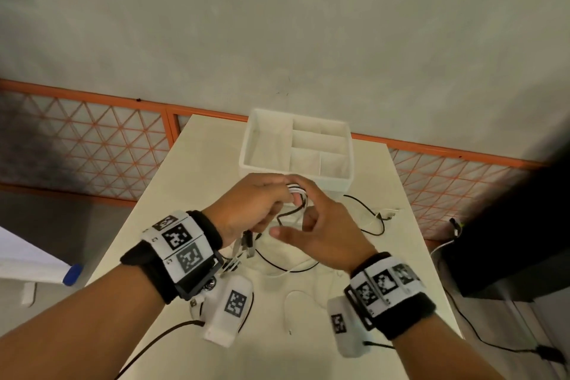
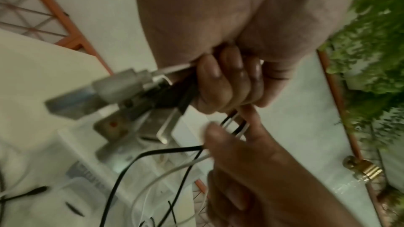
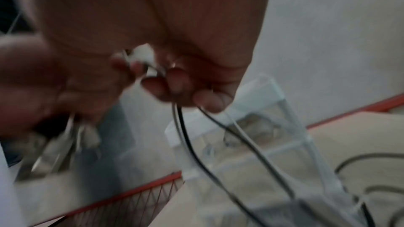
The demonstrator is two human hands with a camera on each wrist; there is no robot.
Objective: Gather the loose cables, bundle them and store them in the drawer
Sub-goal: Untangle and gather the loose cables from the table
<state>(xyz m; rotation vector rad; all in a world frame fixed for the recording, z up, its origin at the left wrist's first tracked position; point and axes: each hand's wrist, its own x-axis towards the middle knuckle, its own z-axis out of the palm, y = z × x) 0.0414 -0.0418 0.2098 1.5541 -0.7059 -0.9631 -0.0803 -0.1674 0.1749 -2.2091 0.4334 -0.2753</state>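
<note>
Both hands meet above the counter, just in front of the white divided drawer. Left hand has its grip curled tight round a bunch of black and white cables, plug ends sticking out below the fist. Right hand, palm turned inward, pinches the same strands at its fingertips. Loose lengths trail down onto the counter beneath both wrists.
</note>
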